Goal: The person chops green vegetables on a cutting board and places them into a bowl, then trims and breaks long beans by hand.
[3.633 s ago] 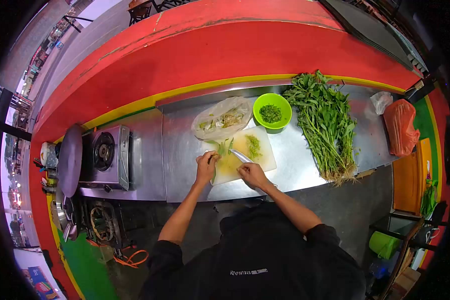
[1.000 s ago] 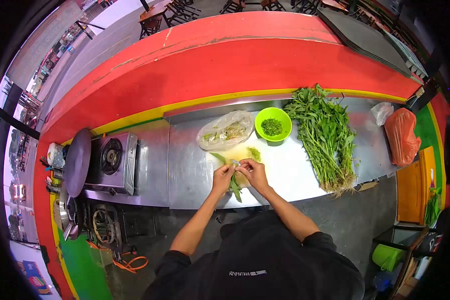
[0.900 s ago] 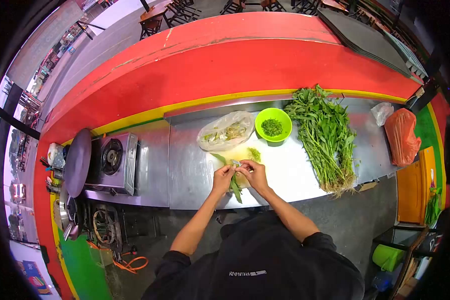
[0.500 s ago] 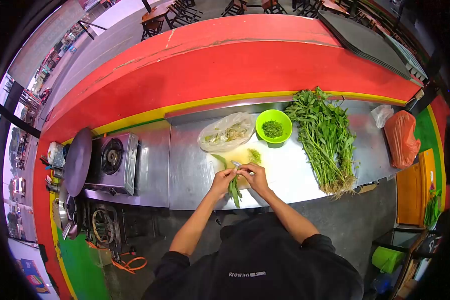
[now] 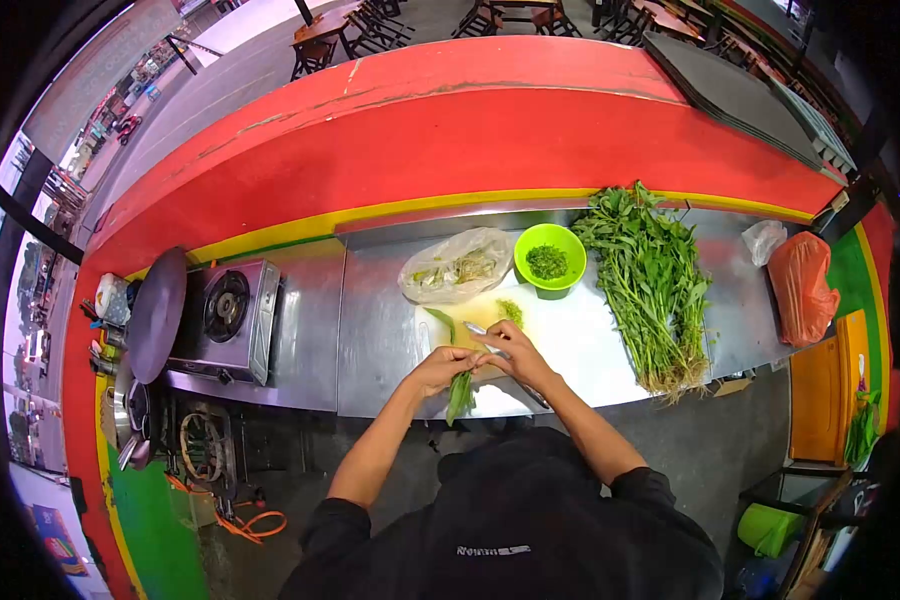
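My left hand is closed round a small bunch of long green leaves, whose ends hang toward the counter's front edge. In my right hand is a knife; its handle or rear end points down to the right, and its tip shows just above my fingers. The two hands nearly meet over a pale cutting board. A small heap of chopped greens lies just beyond them. Behind stand a lime-green bowl of chopped greens and a clear plastic bag of vegetable scraps.
A big bundle of rooted leafy greens lies to the right. Farther right sits an orange plastic bag. On the left are a gas stove and a wok. A red wall runs along the counter's back.
My right hand has turned and shifted slightly right, so more of the knife shows below it. My left hand has moved slightly left and down with the leaves.
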`<state>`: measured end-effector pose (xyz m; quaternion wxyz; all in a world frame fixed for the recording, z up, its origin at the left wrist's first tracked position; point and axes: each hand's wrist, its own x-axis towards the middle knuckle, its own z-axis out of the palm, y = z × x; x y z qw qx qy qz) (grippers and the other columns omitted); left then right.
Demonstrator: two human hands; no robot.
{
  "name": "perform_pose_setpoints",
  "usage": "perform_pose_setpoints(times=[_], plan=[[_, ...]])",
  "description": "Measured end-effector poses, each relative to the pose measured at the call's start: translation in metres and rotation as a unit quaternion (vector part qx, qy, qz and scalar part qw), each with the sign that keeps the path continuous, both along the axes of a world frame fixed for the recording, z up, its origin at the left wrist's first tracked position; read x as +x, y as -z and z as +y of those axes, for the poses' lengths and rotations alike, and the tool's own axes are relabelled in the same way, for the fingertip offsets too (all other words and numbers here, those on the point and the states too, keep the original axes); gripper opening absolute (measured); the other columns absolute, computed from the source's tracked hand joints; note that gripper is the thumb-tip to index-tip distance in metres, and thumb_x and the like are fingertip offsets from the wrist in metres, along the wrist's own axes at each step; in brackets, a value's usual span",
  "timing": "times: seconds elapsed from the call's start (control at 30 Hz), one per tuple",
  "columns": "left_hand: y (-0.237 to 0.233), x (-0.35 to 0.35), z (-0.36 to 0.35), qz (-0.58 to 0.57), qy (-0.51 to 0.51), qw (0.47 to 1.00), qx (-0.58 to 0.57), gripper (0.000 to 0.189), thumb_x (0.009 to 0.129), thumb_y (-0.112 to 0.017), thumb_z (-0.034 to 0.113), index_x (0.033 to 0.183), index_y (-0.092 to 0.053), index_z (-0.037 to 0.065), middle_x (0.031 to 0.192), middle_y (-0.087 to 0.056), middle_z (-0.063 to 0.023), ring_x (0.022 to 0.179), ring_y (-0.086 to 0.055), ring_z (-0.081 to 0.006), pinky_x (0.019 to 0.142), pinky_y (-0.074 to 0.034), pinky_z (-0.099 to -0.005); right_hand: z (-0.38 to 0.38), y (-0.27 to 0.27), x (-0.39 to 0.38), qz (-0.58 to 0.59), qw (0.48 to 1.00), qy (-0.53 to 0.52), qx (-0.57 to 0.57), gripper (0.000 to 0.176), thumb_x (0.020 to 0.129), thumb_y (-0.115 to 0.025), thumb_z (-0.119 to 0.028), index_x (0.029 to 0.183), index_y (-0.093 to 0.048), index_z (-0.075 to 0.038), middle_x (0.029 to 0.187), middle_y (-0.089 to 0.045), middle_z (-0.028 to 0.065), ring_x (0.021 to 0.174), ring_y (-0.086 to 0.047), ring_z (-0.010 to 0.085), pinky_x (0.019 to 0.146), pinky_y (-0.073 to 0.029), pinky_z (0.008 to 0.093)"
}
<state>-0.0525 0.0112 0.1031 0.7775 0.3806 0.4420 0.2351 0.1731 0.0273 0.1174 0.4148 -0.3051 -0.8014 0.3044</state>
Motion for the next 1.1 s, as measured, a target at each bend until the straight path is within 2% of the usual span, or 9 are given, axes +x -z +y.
perform_pose_setpoints(times=[0.07, 0.13, 0.17, 0.27, 0.37, 0.57, 0.8, 0.97, 1.1], plan=[[-0.001, -0.001, -0.001, -0.011, 0.019, 1.0, 0.007, 0.029, 0.102, -0.065, 0.024, 0.118, -0.072, 0.0, 0.094, -0.065, 0.0005, 0.087, -0.057, -0.0088, 0.082, -0.047, -0.0248, -0.001, -0.004, 0.002, -0.018, 1.0, -0.015, 0.013, 0.041, 0.085, -0.078, -0.018, 0.125, -0.071, -0.012, 0.098, -0.062, 0.0077, 0.091, -0.061, 0.0273, 0.084, -0.05, 0.0378], [0.0, -0.001, -0.003, -0.022, 0.041, 0.999, 0.022, 0.028, 0.102, -0.066, 0.023, 0.118, -0.071, 0.0, 0.096, -0.067, 0.0, 0.088, -0.058, -0.0092, 0.083, -0.047, -0.0254, -0.002, 0.001, 0.005, -0.035, 0.997, -0.07, 0.017, 0.041, 0.082, -0.079, -0.008, 0.123, -0.072, -0.011, 0.1, -0.064, 0.0089, 0.095, -0.062, 0.0281, 0.084, -0.051, 0.0385], [0.001, -0.002, -0.002, -0.007, 0.054, 0.998, 0.032, 0.029, 0.101, -0.067, 0.022, 0.118, -0.071, -0.001, 0.099, -0.068, -0.0002, 0.09, -0.059, -0.0094, 0.084, -0.047, -0.0254, -0.002, 0.004, 0.005, -0.044, 0.995, -0.086, 0.013, 0.035, 0.083, -0.078, -0.007, 0.118, -0.073, -0.009, 0.099, -0.065, 0.0094, 0.095, -0.065, 0.0289, 0.083, -0.052, 0.0393], [-0.007, -0.001, -0.005, -0.022, 0.066, 0.997, 0.033, 0.031, 0.101, -0.067, 0.023, 0.119, -0.071, -0.001, 0.098, -0.068, -0.0003, 0.092, -0.059, -0.0093, 0.086, -0.046, -0.0248, -0.006, 0.005, 0.005, -0.01, 0.996, -0.089, 0.019, 0.027, 0.087, -0.076, -0.015, 0.113, -0.074, -0.01, 0.095, -0.066, 0.0072, 0.088, -0.066, 0.0277, 0.079, -0.052, 0.039], [0.009, -0.004, -0.005, -0.016, 0.074, 0.996, 0.052, 0.033, 0.102, -0.067, 0.025, 0.12, -0.071, -0.002, 0.098, -0.068, -0.0008, 0.092, -0.059, -0.0095, 0.087, -0.046, -0.0249, -0.008, 0.005, 0.006, -0.01, 0.996, -0.092, 0.007, 0.025, 0.087, -0.076, -0.014, 0.111, -0.074, -0.008, 0.094, -0.067, 0.0083, 0.087, -0.067, 0.0283, 0.077, -0.054, 0.0389], [0.008, -0.004, -0.012, 0.002, 0.072, 0.995, 0.068, 0.036, 0.102, -0.065, 0.032, 0.118, -0.072, 0.0, 0.097, -0.067, -0.0002, 0.092, -0.058, -0.01, 0.089, -0.045, -0.0263, -0.011, 0.007, 0.006, -0.015, 0.997, -0.082, 0.006, 0.02, 0.09, -0.074, -0.016, 0.107, -0.075, -0.006, 0.091, -0.067, 0.0098, 0.084, -0.068, 0.0285, 0.074, -0.055, 0.0383], [0.022, -0.01, -0.013, -0.013, 0.082, 0.994, 0.067, 0.038, 0.104, -0.062, 0.034, 0.118, -0.071, 0.001, 0.098, -0.065, 0.0005, 0.091, -0.057, -0.011, 0.089, -0.045, -0.0266, -0.012, 0.012, 0.004, -0.022, 0.997, -0.077, -0.016, 0.015, 0.09, -0.074, -0.014, 0.102, -0.076, -0.006, 0.09, -0.066, 0.0095, 0.083, -0.068, 0.0278, 0.074, -0.055, 0.0382], [0.024, -0.008, -0.014, -0.062, 0.033, 0.998, -0.006, 0.037, 0.107, -0.057, 0.033, 0.122, -0.067, 0.0, 0.101, -0.065, -0.0002, 0.092, -0.058, -0.0103, 0.089, -0.047, -0.0247, -0.012, 0.018, 0.004, -0.011, 0.998, -0.065, -0.017, 0.012, 0.089, -0.075, -0.011, 0.099, -0.076, -0.004, 0.088, -0.067, 0.0097, 0.08, -0.068, 0.0271, 0.072, -0.055, 0.0375], [0.02, -0.004, -0.014, -0.052, 0.03, 0.998, 0.0, 0.035, 0.107, -0.057, 0.031, 0.12, -0.068, 0.0, 0.101, -0.066, -0.0017, 0.092, -0.06, -0.009, 0.085, -0.049, -0.0234, -0.014, 0.01, 0.008, -0.011, 0.998, -0.057, -0.036, 0.011, 0.087, -0.076, -0.008, 0.098, -0.076, -0.003, 0.091, -0.069, 0.0116, 0.082, -0.069, 0.0279, 0.072, -0.056, 0.0367]])
